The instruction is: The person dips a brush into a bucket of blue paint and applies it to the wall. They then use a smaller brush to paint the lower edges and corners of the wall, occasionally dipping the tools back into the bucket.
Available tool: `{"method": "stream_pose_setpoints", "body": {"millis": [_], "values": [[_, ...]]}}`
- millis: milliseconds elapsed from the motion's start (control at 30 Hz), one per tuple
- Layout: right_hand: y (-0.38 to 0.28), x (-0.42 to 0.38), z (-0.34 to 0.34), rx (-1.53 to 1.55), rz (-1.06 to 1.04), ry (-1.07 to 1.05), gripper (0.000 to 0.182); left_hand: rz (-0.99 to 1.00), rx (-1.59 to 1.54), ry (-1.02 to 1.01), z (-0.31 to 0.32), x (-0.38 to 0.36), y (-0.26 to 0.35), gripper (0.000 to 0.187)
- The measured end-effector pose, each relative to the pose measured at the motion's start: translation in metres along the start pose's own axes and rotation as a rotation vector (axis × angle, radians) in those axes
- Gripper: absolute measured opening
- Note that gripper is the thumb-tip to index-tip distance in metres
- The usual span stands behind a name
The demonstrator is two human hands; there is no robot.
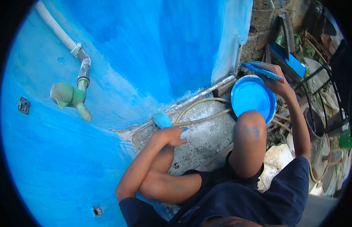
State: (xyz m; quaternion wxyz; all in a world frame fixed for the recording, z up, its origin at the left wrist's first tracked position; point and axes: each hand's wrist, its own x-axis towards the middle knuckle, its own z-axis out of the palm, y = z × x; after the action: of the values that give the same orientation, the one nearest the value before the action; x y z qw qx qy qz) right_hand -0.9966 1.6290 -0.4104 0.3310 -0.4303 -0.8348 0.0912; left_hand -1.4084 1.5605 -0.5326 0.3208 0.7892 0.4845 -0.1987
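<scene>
My right hand (274,80) is closed around a paintbrush (263,71), its blue-smeared length held sideways over the rim of a round basin (233,90). Blue paint (252,94) covers the inside of this basin. My left hand (171,136) hangs over my bent left leg, fingers apart, with blue paint on a fingertip. Just beyond it is a rounded light-blue thing (162,119) whose kind I cannot make out. Ahead stands a wall (145,49) with patches of darker and lighter blue.
A green-stained tap (68,95) on a grey and white pipe (84,66) juts from the wall at left. A hose (204,121) curves over the concrete floor (198,140). Planks, a blue board (287,59), a dark pot (314,123) and a black metal frame (321,89) crowd the right.
</scene>
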Motion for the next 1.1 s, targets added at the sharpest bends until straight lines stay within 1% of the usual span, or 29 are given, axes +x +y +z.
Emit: {"method": "stream_pose_setpoints", "body": {"millis": [67, 100, 133, 167, 200, 233, 267, 300, 367, 400, 433, 500, 533, 567, 600, 633, 700, 767, 833, 900, 967, 1000, 1033, 1067, 1100], "values": [[0.008, 0.01, 0.009, 0.063, -0.006, -0.017, 0.034, -0.042, 0.031, -0.102, -0.009, 0.005, 0.009, 0.065], [0.013, 0.014, 0.016, 0.113, 0.01, -0.032, 0.036, -0.065, 0.038, -0.108, -0.013, 0.006, 0.011, 0.065], [0.02, 0.015, 0.025, 0.139, -0.039, -0.003, 0.036, -0.06, 0.01, -0.084, -0.015, 0.008, 0.013, 0.064], [0.024, 0.016, 0.033, 0.157, -0.015, 0.002, 0.036, -0.042, -0.018, -0.074, -0.015, 0.012, 0.018, 0.063], [0.029, 0.015, 0.039, 0.158, -0.09, 0.035, 0.037, -0.03, -0.009, -0.118, -0.015, 0.016, 0.019, 0.063], [0.038, 0.008, 0.044, 0.154, -0.149, 0.064, 0.037, -0.006, -0.023, -0.042, -0.016, 0.018, 0.015, 0.063], [0.054, 0.0, 0.048, 0.11, -0.13, 0.073, 0.037, 0.025, -0.042, 0.02, -0.016, 0.023, 0.013, 0.064], [0.07, -0.013, 0.053, 0.068, -0.104, 0.072, 0.037, 0.011, -0.099, 0.002, -0.026, 0.019, 0.024, 0.064], [0.079, -0.032, 0.048, 0.109, 0.011, 0.134, 0.038, -0.029, -0.162, 0.016, -0.048, 0.014, 0.044, 0.065], [0.089, -0.041, 0.044, 0.137, -0.01, 0.177, 0.038, -0.056, -0.175, 0.052, -0.05, 0.013, 0.046, 0.066], [0.098, -0.05, 0.04, 0.184, -0.014, 0.218, 0.038, -0.047, -0.165, 0.019, -0.051, 0.014, 0.042, 0.066], [0.108, -0.073, 0.03, 0.015, 0.076, 0.285, 0.034, -0.108, -0.143, 0.098, -0.051, 0.016, 0.036, 0.067], [0.117, -0.084, 0.027, 0.007, 0.126, 0.303, 0.031, -0.105, -0.135, 0.076, -0.052, 0.015, 0.037, 0.067], [0.122, -0.094, 0.024, 0.01, 0.144, 0.304, 0.031, -0.153, -0.173, 0.098, -0.056, 0.013, 0.041, 0.066], [0.125, -0.104, 0.02, -0.003, 0.133, 0.334, 0.03, -0.205, -0.21, 0.119, -0.059, 0.009, 0.047, 0.065], [0.128, -0.112, 0.015, -0.021, 0.114, 0.368, 0.029, -0.205, -0.202, 0.112, -0.062, 0.006, 0.055, 0.065], [0.134, -0.126, 0.01, -0.016, 0.124, 0.379, 0.029, -0.282, -0.191, 0.169, -0.064, -0.006, 0.071, 0.062], [0.142, -0.137, 0.006, -0.053, 0.096, 0.462, 0.029, -0.308, -0.189, 0.195, -0.06, -0.021, 0.073, 0.06], [0.146, -0.144, 0.002, -0.01, 0.099, 0.481, 0.029, -0.304, -0.132, 0.268, -0.054, -0.04, 0.076, 0.058], [0.146, -0.153, -0.002, 0.003, 0.108, 0.515, 0.029, -0.334, -0.099, 0.286, -0.047, -0.064, 0.089, 0.058], [0.142, -0.163, -0.011, 0.071, 0.166, 0.502, 0.029, -0.387, -0.082, 0.324, -0.048, -0.081, 0.105, 0.057], [0.144, -0.167, -0.015, 0.036, 0.157, 0.482, 0.032, -0.368, -0.045, 0.324, -0.049, -0.094, 0.119, 0.057], [0.145, -0.17, -0.013, 0.074, 0.193, 0.501, 0.034, -0.354, -0.016, 0.317, -0.05, -0.106, 0.135, 0.057], [0.153, -0.179, -0.011, 0.145, 0.253, 0.504, 0.033, -0.373, -0.071, 0.343, -0.053, -0.111, 0.151, 0.058], [0.15, -0.184, -0.012, 0.144, 0.389, 0.483, 0.032, -0.433, -0.1, 0.359, -0.055, -0.116, 0.161, 0.058]]}}
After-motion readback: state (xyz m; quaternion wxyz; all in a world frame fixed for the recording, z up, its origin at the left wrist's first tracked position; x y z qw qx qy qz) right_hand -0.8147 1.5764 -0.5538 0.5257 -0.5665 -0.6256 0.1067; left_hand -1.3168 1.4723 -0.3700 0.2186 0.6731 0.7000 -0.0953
